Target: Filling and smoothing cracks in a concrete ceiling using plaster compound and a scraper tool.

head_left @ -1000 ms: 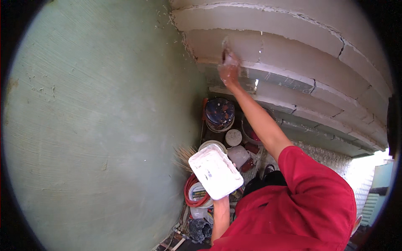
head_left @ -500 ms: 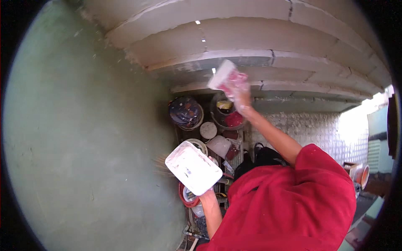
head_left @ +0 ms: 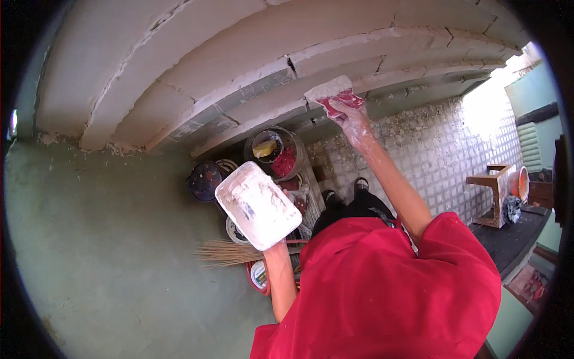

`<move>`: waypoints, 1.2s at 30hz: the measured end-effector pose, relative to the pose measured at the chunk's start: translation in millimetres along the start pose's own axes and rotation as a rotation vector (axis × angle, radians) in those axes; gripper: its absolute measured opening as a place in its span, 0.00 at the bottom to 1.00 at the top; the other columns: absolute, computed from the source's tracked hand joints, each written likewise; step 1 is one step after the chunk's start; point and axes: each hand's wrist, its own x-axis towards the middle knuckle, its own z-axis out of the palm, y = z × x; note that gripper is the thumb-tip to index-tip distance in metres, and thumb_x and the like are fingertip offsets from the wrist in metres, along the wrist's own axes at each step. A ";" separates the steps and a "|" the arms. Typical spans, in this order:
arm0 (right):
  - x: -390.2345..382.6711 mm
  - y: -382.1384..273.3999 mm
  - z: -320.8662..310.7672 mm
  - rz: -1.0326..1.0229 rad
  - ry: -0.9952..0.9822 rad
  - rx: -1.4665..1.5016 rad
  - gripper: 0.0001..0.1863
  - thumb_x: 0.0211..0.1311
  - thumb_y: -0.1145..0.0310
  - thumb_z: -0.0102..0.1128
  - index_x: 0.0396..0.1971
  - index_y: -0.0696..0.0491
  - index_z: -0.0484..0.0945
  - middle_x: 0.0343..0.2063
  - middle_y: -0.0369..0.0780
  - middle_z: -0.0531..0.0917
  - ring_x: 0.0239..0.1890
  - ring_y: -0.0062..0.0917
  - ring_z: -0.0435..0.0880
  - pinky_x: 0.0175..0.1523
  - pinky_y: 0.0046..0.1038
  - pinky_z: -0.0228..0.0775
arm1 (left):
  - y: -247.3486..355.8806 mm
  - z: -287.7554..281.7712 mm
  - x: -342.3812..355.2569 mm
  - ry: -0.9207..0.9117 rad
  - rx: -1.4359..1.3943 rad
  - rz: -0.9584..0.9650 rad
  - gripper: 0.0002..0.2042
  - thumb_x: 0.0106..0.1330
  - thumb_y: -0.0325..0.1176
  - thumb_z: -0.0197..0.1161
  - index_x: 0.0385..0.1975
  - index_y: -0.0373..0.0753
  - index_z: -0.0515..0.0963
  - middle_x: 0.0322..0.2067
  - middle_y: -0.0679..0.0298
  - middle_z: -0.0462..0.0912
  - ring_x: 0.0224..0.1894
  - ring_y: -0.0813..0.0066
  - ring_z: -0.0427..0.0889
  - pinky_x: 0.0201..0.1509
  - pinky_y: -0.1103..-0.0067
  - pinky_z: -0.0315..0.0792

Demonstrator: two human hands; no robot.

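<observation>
My right hand (head_left: 354,122) is wrapped round the red grip of a wide putty knife (head_left: 330,90). Whitish paste coats the blade, and smears of it cover my fingers. The knife is raised in front of the block wall (head_left: 239,60); whether the blade touches it I cannot tell. Low on the left, a white rectangular tub (head_left: 257,206) rests on my left hand (head_left: 275,247), which grips it from below. Most of that hand is hidden behind the tub. White paste lines the tub's inside, with a few dark marks on it.
A green wall (head_left: 119,239) stands at the left. Beneath the tub are a large round bucket (head_left: 297,149) holding a yellow piece and red stuff, a dark bucket (head_left: 203,180) and a bundle of thin sticks (head_left: 224,253). A wooden stool (head_left: 497,194) stands at the right on patterned flooring (head_left: 418,137).
My view has turned, showing more wall joints and floor. The putty knife has tilted and sits slightly further right in view. The tub has shifted left and up, still held.
</observation>
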 end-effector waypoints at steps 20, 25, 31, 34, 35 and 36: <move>62.1 -20.6 26.4 -0.006 0.054 -0.168 0.07 0.54 0.70 0.66 0.31 0.52 0.78 0.24 0.35 0.82 0.23 0.20 0.81 0.28 0.21 0.73 | -87.3 56.0 -15.5 0.230 -0.044 0.079 0.26 0.70 0.52 0.41 0.60 0.41 0.66 0.53 0.55 0.75 0.52 0.56 0.76 0.56 0.61 0.71; 85.1 -14.0 54.0 -0.048 0.062 -0.106 0.05 0.53 0.73 0.65 0.28 0.56 0.78 0.24 0.38 0.82 0.22 0.22 0.81 0.25 0.21 0.72 | -73.6 20.6 -2.5 0.072 -0.100 0.036 0.28 0.69 0.54 0.41 0.63 0.45 0.63 0.58 0.58 0.71 0.56 0.58 0.73 0.62 0.57 0.65; 102.4 -22.6 62.3 -0.024 0.038 -0.130 0.03 0.51 0.75 0.64 0.24 0.58 0.79 0.21 0.40 0.82 0.20 0.24 0.81 0.24 0.23 0.72 | -61.6 25.4 4.8 0.146 -0.009 0.097 0.29 0.69 0.53 0.40 0.64 0.41 0.59 0.59 0.49 0.68 0.54 0.54 0.74 0.61 0.58 0.66; 104.1 -29.6 60.5 -0.050 0.032 -0.118 0.03 0.51 0.75 0.64 0.24 0.58 0.79 0.21 0.40 0.82 0.20 0.24 0.81 0.24 0.23 0.72 | -51.6 18.5 7.4 0.056 0.020 0.044 0.28 0.70 0.52 0.39 0.65 0.42 0.58 0.61 0.51 0.66 0.56 0.54 0.73 0.62 0.58 0.65; 104.2 -33.0 61.3 -0.050 0.025 -0.164 0.02 0.51 0.76 0.64 0.24 0.58 0.80 0.22 0.40 0.83 0.20 0.23 0.81 0.24 0.23 0.72 | -49.0 17.1 7.9 0.057 0.020 0.043 0.28 0.70 0.52 0.39 0.65 0.42 0.58 0.61 0.51 0.66 0.56 0.54 0.73 0.62 0.58 0.65; 103.6 -38.3 59.2 -0.063 -0.080 -0.210 0.02 0.51 0.76 0.64 0.24 0.57 0.79 0.22 0.40 0.83 0.20 0.23 0.81 0.24 0.22 0.73 | -47.0 16.1 8.0 0.020 0.042 0.027 0.28 0.70 0.52 0.39 0.65 0.42 0.59 0.61 0.52 0.66 0.55 0.54 0.73 0.62 0.58 0.65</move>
